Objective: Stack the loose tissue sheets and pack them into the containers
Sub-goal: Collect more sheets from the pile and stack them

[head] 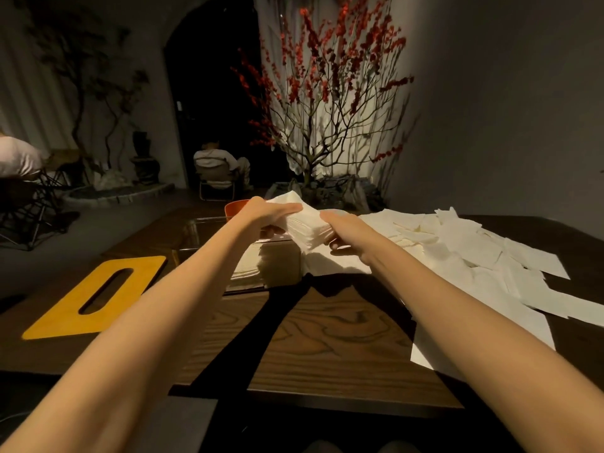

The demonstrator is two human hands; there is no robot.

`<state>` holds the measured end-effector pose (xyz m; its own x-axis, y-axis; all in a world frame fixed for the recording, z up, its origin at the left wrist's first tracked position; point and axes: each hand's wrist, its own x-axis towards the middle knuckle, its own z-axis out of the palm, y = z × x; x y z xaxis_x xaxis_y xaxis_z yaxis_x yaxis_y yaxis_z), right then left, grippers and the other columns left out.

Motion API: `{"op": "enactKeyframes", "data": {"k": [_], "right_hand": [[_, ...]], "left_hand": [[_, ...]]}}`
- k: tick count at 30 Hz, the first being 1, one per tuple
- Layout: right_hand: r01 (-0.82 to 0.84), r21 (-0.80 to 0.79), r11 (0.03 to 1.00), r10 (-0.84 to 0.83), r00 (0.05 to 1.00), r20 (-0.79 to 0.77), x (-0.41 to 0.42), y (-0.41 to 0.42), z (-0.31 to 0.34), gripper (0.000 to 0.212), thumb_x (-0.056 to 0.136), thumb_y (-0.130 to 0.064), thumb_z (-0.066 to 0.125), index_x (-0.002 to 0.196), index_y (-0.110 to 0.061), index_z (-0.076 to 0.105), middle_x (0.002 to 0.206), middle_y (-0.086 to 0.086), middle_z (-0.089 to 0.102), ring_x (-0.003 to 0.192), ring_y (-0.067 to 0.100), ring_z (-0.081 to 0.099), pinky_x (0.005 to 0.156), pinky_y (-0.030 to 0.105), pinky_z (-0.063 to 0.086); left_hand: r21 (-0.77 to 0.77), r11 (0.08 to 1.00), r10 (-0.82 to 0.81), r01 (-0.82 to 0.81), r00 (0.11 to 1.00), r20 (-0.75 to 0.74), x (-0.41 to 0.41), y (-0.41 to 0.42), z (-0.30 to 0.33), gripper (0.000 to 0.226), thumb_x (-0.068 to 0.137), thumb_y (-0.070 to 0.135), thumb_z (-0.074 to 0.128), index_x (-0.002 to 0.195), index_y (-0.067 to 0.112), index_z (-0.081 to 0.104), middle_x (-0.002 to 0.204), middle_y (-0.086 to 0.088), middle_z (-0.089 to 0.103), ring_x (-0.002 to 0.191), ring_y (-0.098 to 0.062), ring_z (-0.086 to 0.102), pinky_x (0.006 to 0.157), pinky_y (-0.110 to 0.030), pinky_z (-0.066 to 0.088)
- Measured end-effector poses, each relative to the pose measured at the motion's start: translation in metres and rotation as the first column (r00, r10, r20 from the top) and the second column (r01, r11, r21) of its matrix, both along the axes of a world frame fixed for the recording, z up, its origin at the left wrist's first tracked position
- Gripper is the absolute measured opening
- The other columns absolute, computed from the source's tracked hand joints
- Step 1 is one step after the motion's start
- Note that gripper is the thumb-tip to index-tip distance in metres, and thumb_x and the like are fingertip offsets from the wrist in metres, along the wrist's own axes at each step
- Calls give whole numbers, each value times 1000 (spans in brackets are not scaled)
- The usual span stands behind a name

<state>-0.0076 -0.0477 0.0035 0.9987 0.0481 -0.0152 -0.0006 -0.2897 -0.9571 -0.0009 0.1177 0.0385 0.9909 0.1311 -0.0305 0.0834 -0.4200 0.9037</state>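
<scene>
Together, left hand point(266, 212) and right hand point(343, 228) grip a tissue stack point(305, 223), hiding the container point(277, 266) beneath.

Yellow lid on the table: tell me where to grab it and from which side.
Take the yellow lid by its long edge nearest the left hand, probably sliding fingers under from the side. It lies flat on the wooden table, so there is nothing to pinch from above except the rim of its oval slot.
</scene>
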Motion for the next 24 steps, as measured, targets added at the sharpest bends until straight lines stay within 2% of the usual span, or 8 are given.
{"op": "enactKeyframes", "data": {"k": [4,6,8,11,13,17,21,24], "right_hand": [[-32,-55,998,33,999,20,8,19,3,30,98,-33,44,105,-10,62,66,1,55,55,10,44,61,23,42],[-42,-75,996,45,998,34,13,25,4,31,98,-34,45,104,-11,64,64,1,54,55,9,45,60,22,41],[-66,-98,993,70,997,38,17,29,5,30,97,-34,45,102,-12,65,64,-1,55,57,9,46,58,21,40],[-102,-200,975,109,994,25,22,33,10,24,95,-32,50,80,-16,60,64,-2,53,57,8,47,57,20,40],[-131,-279,951,141,990,15,24,34,12,24,92,-24,54,70,-14,55,64,0,51,56,7,45,55,19,39],[-149,-294,944,161,987,16,29,32,11,11,92,-19,55,85,-10,57,69,2,51,58,7,45,55,19,40],[-92,-225,970,113,990,82,35,31,7,6,92,-16,57,97,-14,54,78,1,52,64,7,47,62,22,43],[-104,-236,966,126,989,80,39,33,4,29,92,-15,57,120,-17,49,92,3,56,81,13,53,73,28,46]], "left_hand": [[-84,996,-8,1,997,-79,9,11,2,57,85,42,69,124,5,48,94,-8,55,75,-16,53,63,-25,44],[-134,991,-18,3,993,-114,14,14,2,59,90,38,65,133,5,43,102,-9,54,87,-20,54,77,-29,46],[-139,990,-14,-6,991,-136,19,15,0,56,93,37,61,133,4,42,108,-11,52,96,-22,52,90,-33,44],[-93,996,2,-16,989,-147,27,15,-2,42,95,34,59,122,5,46,109,-12,50,98,-24,51,84,-32,44],[-66,997,21,-31,990,-140,28,14,-5,37,96,30,56,122,7,44,116,-11,51,105,-27,51,87,-33,45],[-10,999,49,-52,978,-201,35,12,-8,48,102,22,44,144,2,31,146,-14,40,133,-31,41,111,-38,34],[18,998,70,-68,978,-197,40,8,-11,49,102,14,43,146,4,23,145,-16,37,132,-32,39,110,-37,35],[81,996,56,-40,977,-208,41,10,-13,57,99,11,47,148,5,20,146,-17,35,131,-32,38,111,-38,36]]}}
